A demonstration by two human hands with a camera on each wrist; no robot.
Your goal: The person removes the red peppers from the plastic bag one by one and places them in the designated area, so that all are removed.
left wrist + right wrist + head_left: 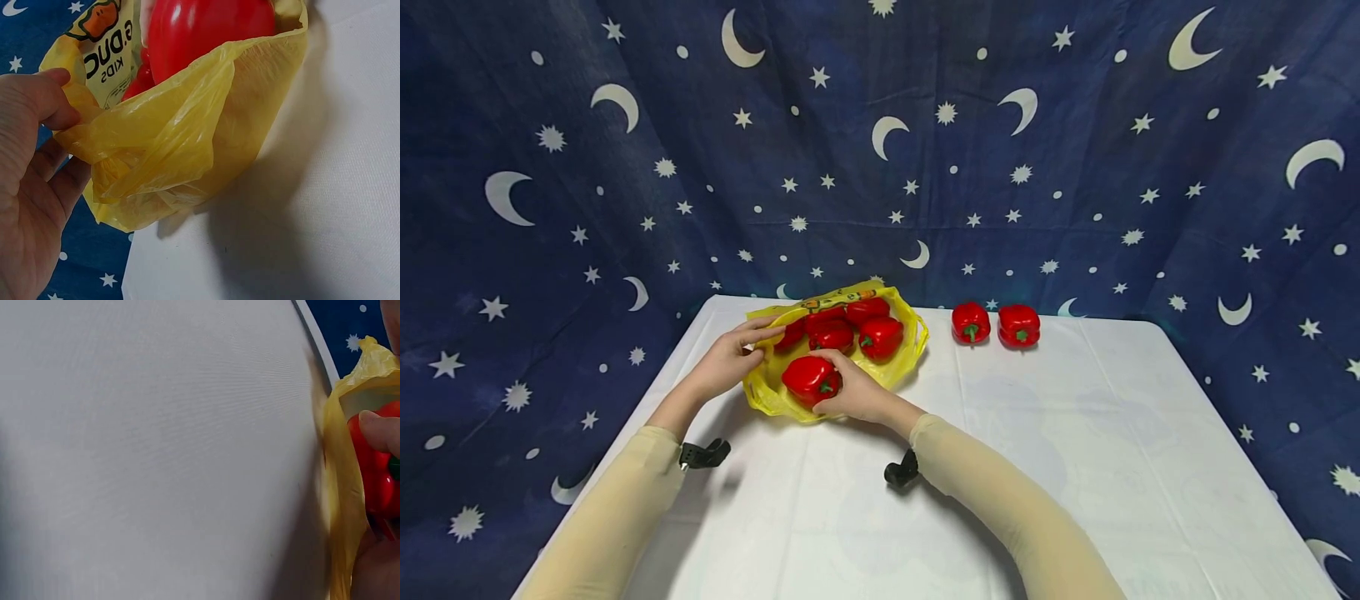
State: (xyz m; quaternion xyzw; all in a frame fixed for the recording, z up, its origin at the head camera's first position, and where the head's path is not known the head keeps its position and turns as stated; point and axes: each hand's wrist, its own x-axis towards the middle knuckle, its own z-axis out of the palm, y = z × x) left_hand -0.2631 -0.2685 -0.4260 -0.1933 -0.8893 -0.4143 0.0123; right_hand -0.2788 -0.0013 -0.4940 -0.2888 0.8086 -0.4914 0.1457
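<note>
A yellow plastic bag [912, 360] lies with its mouth spread toward me at the back left of the white table. My left hand [727, 360] pinches the bag's left edge between thumb and fingers; the left wrist view shows the thumb [53, 103] over the yellow film [169, 134]. My right hand [861, 392] grips a red bell pepper [807, 379] by its green-stemmed end, within the bag's opening. Deeper inside rest several more red bell peppers [881, 337]. In the right wrist view, the held pepper [377, 487] is partly cut off by the frame.
Two red bell peppers, one [971, 323] beside the other [1019, 326], stand on the table's back edge, right of the bag. A white cloth [1075, 433] covers the table. Behind and at the sides hangs a dark blue curtain [850, 75] with moons and stars.
</note>
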